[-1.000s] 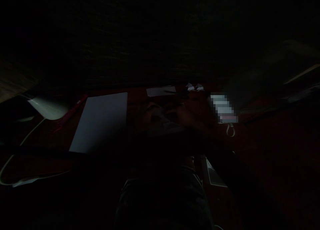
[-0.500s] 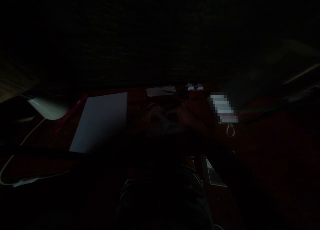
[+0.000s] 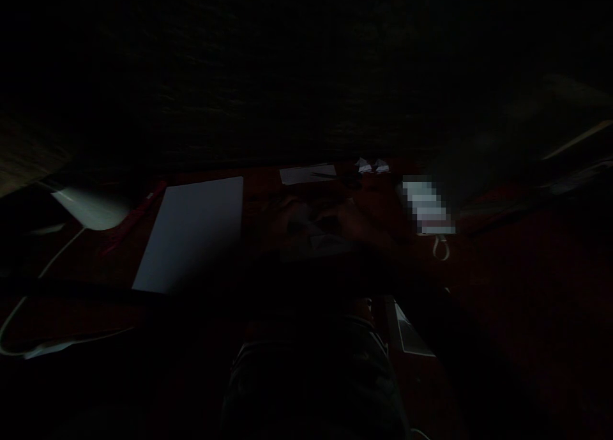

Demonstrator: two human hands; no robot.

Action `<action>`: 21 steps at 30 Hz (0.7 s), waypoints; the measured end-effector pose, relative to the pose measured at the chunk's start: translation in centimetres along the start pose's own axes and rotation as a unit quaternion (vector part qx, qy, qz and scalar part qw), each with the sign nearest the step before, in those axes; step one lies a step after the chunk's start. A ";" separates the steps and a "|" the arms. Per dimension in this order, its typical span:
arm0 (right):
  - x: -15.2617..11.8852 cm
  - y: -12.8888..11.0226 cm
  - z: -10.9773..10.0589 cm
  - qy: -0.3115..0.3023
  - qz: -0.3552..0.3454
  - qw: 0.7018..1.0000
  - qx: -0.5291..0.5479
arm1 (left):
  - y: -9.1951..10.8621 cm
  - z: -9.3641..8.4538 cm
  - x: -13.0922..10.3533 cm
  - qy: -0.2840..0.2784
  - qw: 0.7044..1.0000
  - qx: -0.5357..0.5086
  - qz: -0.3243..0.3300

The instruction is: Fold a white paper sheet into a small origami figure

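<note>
The view is very dark. Near the middle, my left hand (image 3: 282,221) has its curled fingers at the left side of a small piece of folded paper (image 3: 302,216). My right hand (image 3: 353,221) is closed at the paper's other side. Beneath my hands lies another pale sheet (image 3: 328,243), partly in shadow; whether it joins the folded piece I cannot tell. Just beyond my hands is a pair of scissors (image 3: 352,182), its blades resting over a strip of paper (image 3: 299,175). Two small folded paper pieces (image 3: 364,166) stand to the right of the strip.
On the left lies a large white sheet (image 3: 201,216), with a red narrow object (image 3: 136,213) and a white curved object (image 3: 93,209) farther left. A blurred-out phone-like rectangle (image 3: 426,205) with a loop (image 3: 441,248) is on the right. A pale cable (image 3: 60,255) runs down the left side.
Both hands stay in almost the same place at the paper, with only slight finger movement. The surrounding things have not moved.
</note>
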State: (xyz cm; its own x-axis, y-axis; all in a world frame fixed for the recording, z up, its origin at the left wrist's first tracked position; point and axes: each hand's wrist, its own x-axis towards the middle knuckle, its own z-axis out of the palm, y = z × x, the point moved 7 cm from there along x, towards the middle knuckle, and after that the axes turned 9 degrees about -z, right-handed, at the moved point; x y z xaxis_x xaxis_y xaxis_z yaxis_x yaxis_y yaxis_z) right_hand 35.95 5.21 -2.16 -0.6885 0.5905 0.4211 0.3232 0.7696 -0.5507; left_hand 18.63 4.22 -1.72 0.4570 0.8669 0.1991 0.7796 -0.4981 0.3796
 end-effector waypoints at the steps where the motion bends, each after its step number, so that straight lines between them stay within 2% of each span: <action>1: 0.0 0.1 0.0 0.003 -0.003 1.000 -0.001 | 0.0 0.0 0.0 -0.001 1.000 -0.003 0.000; 7: -0.2 0.6 0.1 0.030 -0.030 0.999 0.006 | -0.2 0.1 -0.1 -0.009 1.000 -0.009 -0.012; 21: -0.3 0.5 0.1 0.012 -0.026 1.000 0.006 | -0.2 0.3 0.0 -0.001 1.000 0.005 -0.002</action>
State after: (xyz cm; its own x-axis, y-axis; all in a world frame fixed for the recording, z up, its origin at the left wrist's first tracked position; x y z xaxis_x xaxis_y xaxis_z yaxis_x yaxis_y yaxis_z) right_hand 36.27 5.40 -2.68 -0.6879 0.5552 0.4676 0.2794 0.7970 -0.5354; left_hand 18.59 4.28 -2.06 0.4554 0.8686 0.1953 0.7851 -0.4952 0.3720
